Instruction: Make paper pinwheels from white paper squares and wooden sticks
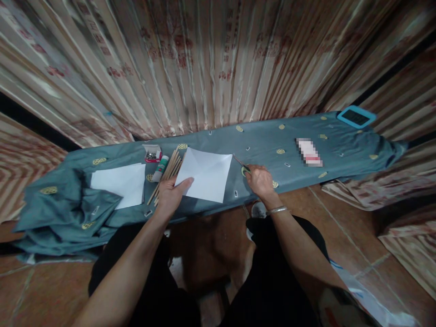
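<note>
A square white paper sheet (pixel 209 175) is pinched at its near-left corner by the left hand (pixel 169 193), above the blue-green cloth-covered tabletop (pixel 263 137). Presumably light and crease-prone, it is best held by an edge. Green-handled metal scissors (pixel 244 170) are gripped in the curled right hand (pixel 260 180), tips beside the sheet's far-right corner.

A white sheet of paper (pixel 206 176) is held aslant, its upper-right corner beside the tips of green-handled scissors (pixel 244 169).
</note>
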Demonstrator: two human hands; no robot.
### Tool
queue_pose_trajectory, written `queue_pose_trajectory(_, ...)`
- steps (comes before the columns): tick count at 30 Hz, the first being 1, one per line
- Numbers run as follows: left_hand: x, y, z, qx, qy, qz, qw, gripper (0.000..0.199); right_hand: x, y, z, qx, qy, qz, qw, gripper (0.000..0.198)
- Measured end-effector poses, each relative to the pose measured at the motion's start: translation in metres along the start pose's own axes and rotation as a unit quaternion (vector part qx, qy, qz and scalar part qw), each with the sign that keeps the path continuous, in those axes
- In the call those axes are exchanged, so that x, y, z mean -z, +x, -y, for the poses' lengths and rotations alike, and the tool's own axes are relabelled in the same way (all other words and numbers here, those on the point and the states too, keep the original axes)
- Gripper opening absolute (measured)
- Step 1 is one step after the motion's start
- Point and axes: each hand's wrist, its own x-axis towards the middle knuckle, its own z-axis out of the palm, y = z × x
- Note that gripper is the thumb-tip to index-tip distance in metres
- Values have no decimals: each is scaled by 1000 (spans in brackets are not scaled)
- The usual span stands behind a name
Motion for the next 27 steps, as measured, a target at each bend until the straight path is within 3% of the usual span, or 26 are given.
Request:
queue_pose_trajectory(6,5,7,12,-47,42,-17,998,32,17,10,10,-56,-16,80,995,27)
queue_pose_trajectory(8,7,9,12,-53,42,-28,997,33,18,12,11,-80,47,75,993,23)
queue_pose_trajectory(10,8,12,10,-55,36,-42,997,35,18,11,12,-125,186,65,972,23)
queue_pose_trajectory(12,9,15,8,-49,28,-56,997,37,17,6,13,-183,375,79,905,27)
queue_pose_trajectory(14,10,18,8,-38,21,-68,997,38,17,-2,16,-218,546,106,802,34)
queue_pose_trajectory(16,11,21,9,-36,20,-81,996,37,17,-13,20,-230,652,126,711,38)
queue_pose_trajectory(18,12,25,11,-40,23,-90,995,36,18,-23,26,-241,703,151,652,38)
queue_pose_trajectory(20,12,27,13,-42,23,-93,995,37,19,-31,32,-249,723,179,619,37)
queue_pose_trajectory(23,11,26,13,-33,16,-85,996,38,19,-37,41,-237,739,203,598,36)
queue_pose_trajectory(27,3,19,4,-5,8,-61,998,38,18,-34,50,-239,770,167,567,44)
